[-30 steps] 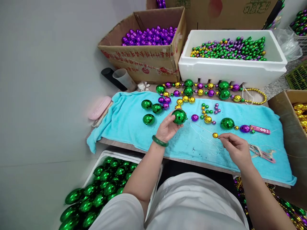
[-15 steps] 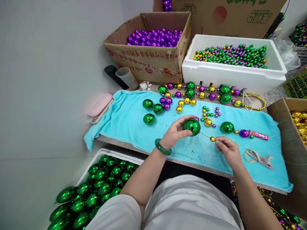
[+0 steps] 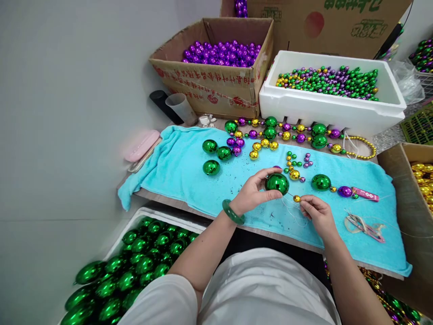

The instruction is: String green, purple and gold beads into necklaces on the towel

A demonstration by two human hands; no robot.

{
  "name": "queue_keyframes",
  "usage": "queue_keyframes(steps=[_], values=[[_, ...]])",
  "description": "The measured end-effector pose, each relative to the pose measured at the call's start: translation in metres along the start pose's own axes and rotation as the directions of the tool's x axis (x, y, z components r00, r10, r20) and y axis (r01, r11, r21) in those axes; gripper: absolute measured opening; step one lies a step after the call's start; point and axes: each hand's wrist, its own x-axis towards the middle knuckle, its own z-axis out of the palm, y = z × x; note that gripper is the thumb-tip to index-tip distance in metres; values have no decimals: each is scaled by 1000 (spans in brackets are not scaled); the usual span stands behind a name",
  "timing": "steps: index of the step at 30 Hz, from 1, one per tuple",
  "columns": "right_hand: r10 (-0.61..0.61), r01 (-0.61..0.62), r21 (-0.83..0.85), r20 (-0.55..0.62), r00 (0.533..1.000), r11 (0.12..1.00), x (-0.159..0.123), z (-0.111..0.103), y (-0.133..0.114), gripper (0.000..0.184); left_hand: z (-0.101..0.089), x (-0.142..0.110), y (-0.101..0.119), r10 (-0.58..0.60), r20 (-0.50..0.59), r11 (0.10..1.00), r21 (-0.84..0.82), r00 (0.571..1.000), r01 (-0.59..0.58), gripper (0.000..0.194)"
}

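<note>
My left hand (image 3: 251,195), with a green bangle (image 3: 233,212) at its wrist, is closed around a large shiny green bead (image 3: 277,184). To its right, my right hand (image 3: 320,215) pinches a thin needle (image 3: 290,195) carrying a small gold bead (image 3: 297,198) close to the fingertips. The needle's far end meets the green bead's right side; how deep it goes is hidden. White thread (image 3: 294,217) loops loosely on the blue towel (image 3: 182,176) below. Further right lies a strung row with a green bead (image 3: 321,182) and a purple bead (image 3: 345,191).
Loose green beads (image 3: 211,167), gold beads (image 3: 264,143) and small beads lie on the towel. Behind is a finished bead string (image 3: 300,138). Scissors (image 3: 367,228) rest at right. A carton (image 3: 209,85), a foam box (image 3: 331,106) and a bin of green beads (image 3: 142,262) surround the table.
My left hand has carried the green bead rightward and down to the needle tip. My right hand has shifted slightly left, with the gold bead still on the needle.
</note>
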Motion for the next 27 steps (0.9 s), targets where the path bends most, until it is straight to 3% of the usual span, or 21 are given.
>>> queue_keyframes(steps=[3,7,13,15,18,21,24,27], values=[[37,-38,43,22,999,998,-1,10,-7,24,9,0,-3,-29,9,990,138,1000,28,61],[116,-121,138,45,992,983,0,17,-10,27,12,2,-6,-51,36,983,177,998,44,64],[159,-163,259,35,987,952,1,9,-2,23,-12,10,-3,-74,146,908,419,986,6,72],[158,-156,274,16,987,949,1,4,-1,23,-27,17,-6,-48,70,851,525,996,5,57],[153,-147,271,0,988,951,0,-4,-2,24,-49,34,-14,97,-139,732,681,986,24,33],[163,-158,265,3,987,951,-1,-11,-3,25,-59,57,-21,227,-193,670,742,955,-9,19],[169,-166,277,13,985,946,-2,-13,-4,26,-47,86,-22,207,-115,629,776,972,-42,15],[144,-133,297,-15,989,946,-3,-11,-9,26,-17,118,-21,179,45,547,826,983,-137,17]])
